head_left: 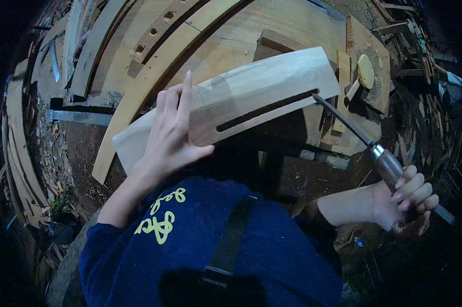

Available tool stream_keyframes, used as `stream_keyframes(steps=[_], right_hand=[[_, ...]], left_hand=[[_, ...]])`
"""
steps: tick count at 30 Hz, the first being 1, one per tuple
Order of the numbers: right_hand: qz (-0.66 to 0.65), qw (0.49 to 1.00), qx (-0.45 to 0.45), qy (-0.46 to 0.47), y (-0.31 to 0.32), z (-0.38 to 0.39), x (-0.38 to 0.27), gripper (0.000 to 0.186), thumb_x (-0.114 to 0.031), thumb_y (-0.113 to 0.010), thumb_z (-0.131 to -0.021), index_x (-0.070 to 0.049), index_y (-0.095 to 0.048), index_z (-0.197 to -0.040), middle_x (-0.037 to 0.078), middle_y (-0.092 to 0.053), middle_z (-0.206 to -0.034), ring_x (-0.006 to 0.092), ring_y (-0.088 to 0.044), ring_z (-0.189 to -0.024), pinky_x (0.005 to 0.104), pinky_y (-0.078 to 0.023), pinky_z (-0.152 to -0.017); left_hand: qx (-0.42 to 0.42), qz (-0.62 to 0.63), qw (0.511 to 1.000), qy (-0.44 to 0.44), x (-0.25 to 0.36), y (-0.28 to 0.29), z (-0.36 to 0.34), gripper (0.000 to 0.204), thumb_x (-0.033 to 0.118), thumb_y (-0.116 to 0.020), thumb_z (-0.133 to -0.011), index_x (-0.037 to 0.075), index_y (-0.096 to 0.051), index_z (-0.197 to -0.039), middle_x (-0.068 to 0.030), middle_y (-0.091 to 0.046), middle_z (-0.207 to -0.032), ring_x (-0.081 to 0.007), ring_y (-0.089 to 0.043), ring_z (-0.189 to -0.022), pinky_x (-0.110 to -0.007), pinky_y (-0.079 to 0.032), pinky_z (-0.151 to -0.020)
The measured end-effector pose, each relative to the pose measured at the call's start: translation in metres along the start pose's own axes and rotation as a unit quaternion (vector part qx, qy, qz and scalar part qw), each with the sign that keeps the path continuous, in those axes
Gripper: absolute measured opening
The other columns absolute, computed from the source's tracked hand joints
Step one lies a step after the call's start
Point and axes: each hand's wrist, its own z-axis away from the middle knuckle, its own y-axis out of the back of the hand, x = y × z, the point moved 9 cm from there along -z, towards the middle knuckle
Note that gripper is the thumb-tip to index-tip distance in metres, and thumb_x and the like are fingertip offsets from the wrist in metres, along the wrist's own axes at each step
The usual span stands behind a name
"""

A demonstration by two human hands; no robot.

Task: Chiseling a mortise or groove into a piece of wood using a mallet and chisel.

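Observation:
My left hand point(173, 134) grips a curved wooden board point(264, 89) from below, thumb on its near edge and fingers spread over its face. A long narrow slot point(266, 110) runs along the board. My right hand point(410, 202) is closed around the wooden handle of a chisel point(366, 140). The chisel's dark blade points up and left, with its tip at the right end of the slot. The board is held tilted above a wooden workbench point(302, 25).
Curved planks point(139, 97) and a beam with square mortise holes point(159, 25) lie on the bench at the left. A round wooden mallet point(363, 74) rests at the bench's right. Wood scraps and offcuts point(425, 117) litter the ground on both sides.

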Motion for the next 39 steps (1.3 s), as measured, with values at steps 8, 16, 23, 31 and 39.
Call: stream_keyframes(steps=[8,16,23,31,39], right_hand=[[-0.094,0.992,-0.068,-0.043,-0.028,-0.01,0.018,0.018,-0.025,-0.052,-0.079,-0.015,-0.04,-0.071,-0.003,-0.044,-0.056,0.0088,-0.044,-0.046,0.0239,-0.035,-0.056],[-0.172,0.962,-0.182,-0.112,-0.087,-0.008,0.049,0.023,-0.022,-0.063,-0.078,-0.013,-0.044,-0.071,0.0,-0.054,-0.049,0.009,-0.051,-0.035,0.0219,-0.047,-0.038],[-0.125,0.929,-0.29,-0.194,-0.12,-0.005,0.086,0.018,-0.015,-0.065,-0.077,-0.007,-0.051,-0.083,0.003,-0.056,-0.054,0.0147,-0.056,-0.043,0.0295,-0.05,-0.046],[-0.098,0.923,-0.265,-0.261,-0.148,0.0,0.142,0.007,-0.009,-0.052,-0.079,-0.004,-0.049,-0.083,0.004,-0.053,-0.054,0.0157,-0.051,-0.043,0.0299,-0.044,-0.047],[-0.141,0.926,-0.245,-0.251,-0.147,0.002,0.145,0.019,-0.011,-0.064,-0.077,-0.005,-0.046,-0.075,0.004,-0.05,-0.055,0.0145,-0.048,-0.047,0.0274,-0.039,-0.046]], left_hand=[[-0.083,0.004,0.996,0.014,-0.011,-0.006,0.039,0.121,0.022,-0.08,-0.049,-0.01,-0.016,-0.147,-0.024,-0.041,-0.123,-0.0395,-0.039,-0.113,-0.045,-0.034,-0.103],[-0.032,0.034,0.999,-0.002,-0.018,-0.028,0.021,0.124,0.023,-0.082,-0.05,-0.004,-0.013,-0.149,-0.0235,-0.042,-0.125,-0.0409,-0.04,-0.115,-0.046,-0.034,-0.104],[-0.017,0.009,0.998,-0.056,-0.022,-0.032,-0.008,0.123,0.029,-0.082,-0.053,-0.006,-0.015,-0.149,-0.0234,-0.041,-0.125,-0.04,-0.039,-0.114,-0.045,-0.035,-0.103],[-0.042,-0.025,0.994,-0.102,-0.028,-0.035,-0.026,0.123,0.051,-0.076,-0.057,-0.007,-0.019,-0.148,-0.0225,-0.041,-0.123,-0.038,-0.04,-0.11,-0.046,-0.035,-0.103],[-0.036,-0.026,0.993,-0.105,-0.03,-0.037,-0.029,0.124,0.057,-0.074,-0.057,-0.01,-0.021,-0.146,-0.0225,-0.042,-0.122,-0.037,-0.041,-0.111,-0.045,-0.034,-0.103]])
